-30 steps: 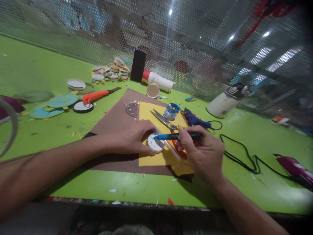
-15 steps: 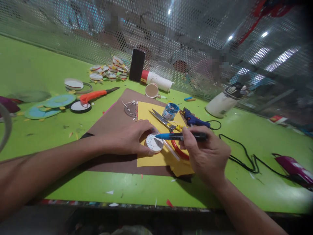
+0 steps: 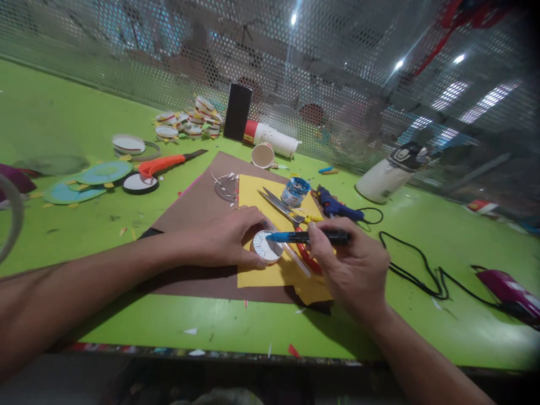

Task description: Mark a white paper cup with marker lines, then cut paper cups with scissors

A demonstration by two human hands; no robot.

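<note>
Left hand (image 3: 223, 239) lies palm down on the brown cardboard sheet (image 3: 194, 214), fingers curled, thumb and forefinger pinching the rim of a small round white disc with dark dots along its edge (image 3: 265, 247). The disc sits flat on the yellow paper sheet (image 3: 257, 194), near that sheet's lower left part. Right hand (image 3: 352, 270) is closed around a marker pen with a blue front and black barrel (image 3: 310, 237), held almost level; its blue tip touches or hangs just over the disc's upper right edge, cannot tell which. A red ring (image 3: 304, 257) shows partly under the right hand's fingers. Just beyond the hands, on the yellow sheet: grey metal scissors (image 3: 280, 207) and a small jar with a blue patterned lid (image 3: 295, 191). A blue glue gun (image 3: 335, 207) lies beside the jar, its black cord (image 3: 422, 275) trailing right across the green table (image 3: 84, 236). Farther left, an orange-handled knife (image 3: 169, 164). At the back, near the perforated metal screen (image 3: 126, 56), an upright black box (image 3: 238, 112) and a lying stack of white paper cups (image 3: 274, 140).
</note>
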